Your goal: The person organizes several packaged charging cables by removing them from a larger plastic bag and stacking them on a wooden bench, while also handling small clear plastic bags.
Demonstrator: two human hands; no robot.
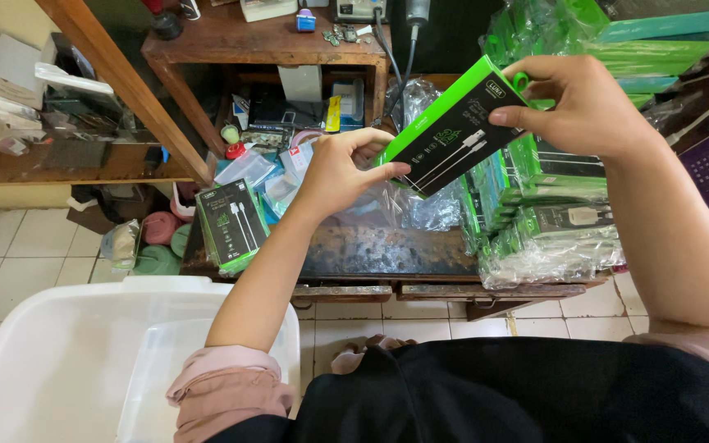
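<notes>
Presently a green-and-black cable box (453, 127) is gripped at both ends, left hand (338, 168) and right hand (588, 102) closed on it; a steady hold seems needed for turning it.

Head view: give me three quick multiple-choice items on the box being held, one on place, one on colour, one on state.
1. Where is the white bin?
A. lower left, on the floor
B. on the bench
C. on the shelf

2. What colours is the held box?
A. red and white
B. green and black
C. blue

3. How is the box held?
A. left hand only
B. lying untouched
C. by both hands

Answers: 1 A, it sits on the tiles beside the left arm. 2 B, green edges, black face. 3 C, left hand and right hand grip opposite ends.
</notes>
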